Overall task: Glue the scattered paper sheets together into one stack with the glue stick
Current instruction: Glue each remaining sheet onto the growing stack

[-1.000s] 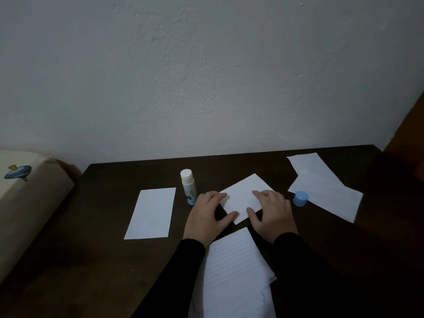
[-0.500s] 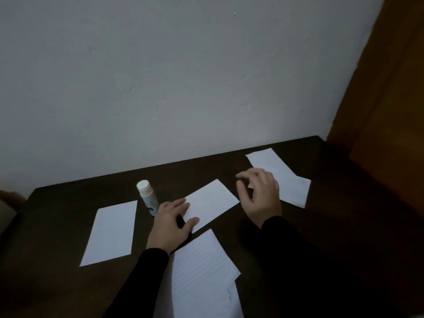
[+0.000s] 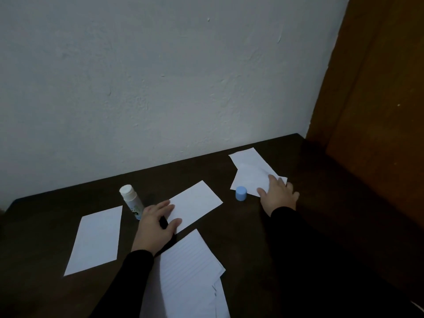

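Several white paper sheets lie on a dark table (image 3: 263, 226). My left hand (image 3: 154, 223) rests flat on the near-left corner of the middle sheet (image 3: 197, 203), fingers spread. My right hand (image 3: 278, 195) lies on the near edge of the far-right sheets (image 3: 250, 171), two overlapping pieces; I cannot tell if it pinches them. The glue stick (image 3: 132, 201) stands uncapped just left of my left hand. Its blue cap (image 3: 241, 193) stands between the middle sheet and my right hand. Another sheet (image 3: 96, 237) lies at left, and lined sheets (image 3: 188, 271) lie near me.
A white wall runs along the table's far edge. A brown wooden door or panel (image 3: 378, 111) stands at the right, past the table's right edge.
My right hand left the middle sheet and reached right to the far-right sheets, uncovering the blue cap. My left hand stayed on the middle sheet. The view swung right.
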{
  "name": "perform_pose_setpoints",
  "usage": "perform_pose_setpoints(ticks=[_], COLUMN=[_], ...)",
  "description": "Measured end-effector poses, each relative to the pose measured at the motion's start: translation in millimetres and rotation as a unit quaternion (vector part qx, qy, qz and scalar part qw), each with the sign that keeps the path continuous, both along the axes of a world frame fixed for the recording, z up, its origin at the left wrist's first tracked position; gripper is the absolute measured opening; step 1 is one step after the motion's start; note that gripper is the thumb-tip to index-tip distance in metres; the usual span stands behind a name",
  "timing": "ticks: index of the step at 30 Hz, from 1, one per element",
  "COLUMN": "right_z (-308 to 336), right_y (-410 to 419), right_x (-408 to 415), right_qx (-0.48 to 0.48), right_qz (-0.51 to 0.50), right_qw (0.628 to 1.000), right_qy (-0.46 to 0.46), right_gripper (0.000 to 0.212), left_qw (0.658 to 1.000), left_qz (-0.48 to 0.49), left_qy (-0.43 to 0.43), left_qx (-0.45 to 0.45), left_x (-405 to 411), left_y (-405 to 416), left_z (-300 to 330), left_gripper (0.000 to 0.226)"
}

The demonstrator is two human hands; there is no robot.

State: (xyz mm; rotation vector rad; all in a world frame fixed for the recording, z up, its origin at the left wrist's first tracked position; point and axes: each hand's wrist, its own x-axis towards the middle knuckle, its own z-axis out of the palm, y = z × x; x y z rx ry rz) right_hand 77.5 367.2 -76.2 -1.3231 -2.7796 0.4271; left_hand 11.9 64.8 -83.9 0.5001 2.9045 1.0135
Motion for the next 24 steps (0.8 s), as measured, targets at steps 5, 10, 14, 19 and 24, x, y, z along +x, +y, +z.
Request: perform_pose_setpoints(ticks=[5,10,14,19,24], right_z=[3,5,26,47,51], right_y=[-2,-6,-23,-61,-89], right_x=[4,5,-1,-11,-17], right_qx=[0.015,0.041,0.001,-0.164,-0.297], right_qz=[-0.029,-0.019,0.064,0.243,0.343], right_qw=[0.998,0.987,0.949,0.898,0.864], right_qy=[0.055,0.157,0.309,0.329,0.218], right_gripper=[0.058,0.053,0.045,0.038,0.041], left_qw=[1.000,1.000,1.000,0.993,0.977], left_qz=[0.005,0.004,-0.002,0.044,0.086], left_qy=[-0.011,-0.011,-0.008,0.014,-0.013], left_qx=[0.008,0.019,0.030,0.106,0.194], left_x=[1,2,4,13,18], left_y=[0,0,-2,0,0], left_z=[2,4,4,6,14], left_gripper=[0.046,0.043,0.043,0.044,0.047])
